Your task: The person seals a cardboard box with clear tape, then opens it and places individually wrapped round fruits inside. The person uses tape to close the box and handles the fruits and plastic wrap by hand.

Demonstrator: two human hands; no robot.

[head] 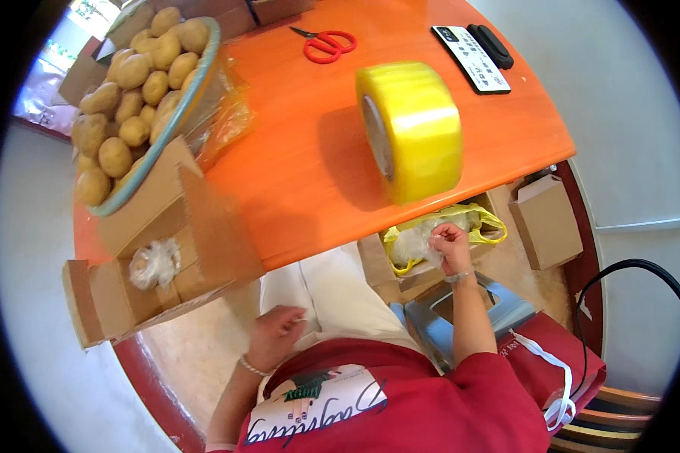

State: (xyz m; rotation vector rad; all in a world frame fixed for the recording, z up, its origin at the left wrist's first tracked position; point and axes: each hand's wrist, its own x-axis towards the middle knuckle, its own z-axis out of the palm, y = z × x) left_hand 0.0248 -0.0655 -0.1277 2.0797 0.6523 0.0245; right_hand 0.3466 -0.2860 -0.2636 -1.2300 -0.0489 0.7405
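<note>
My right hand reaches below the table's front edge and pinches thin clear plastic. The clear plastic bags lie in a yellow plastic bag lined inside a cardboard carton. Blurred, my left hand hovers over my lap with its fingers curled; whether it holds anything is unclear. On the table's left edge, an open cardboard box contains a crumpled clear plastic bundle with something pale inside. Behind that box, a blue-rimmed basin is heaped with potatoes.
A big roll of yellow packing tape stands on the orange table. Red-handled scissors and a phone lie farther back. Beside my right arm are a grey-blue stool and a red bag; another carton stands beyond.
</note>
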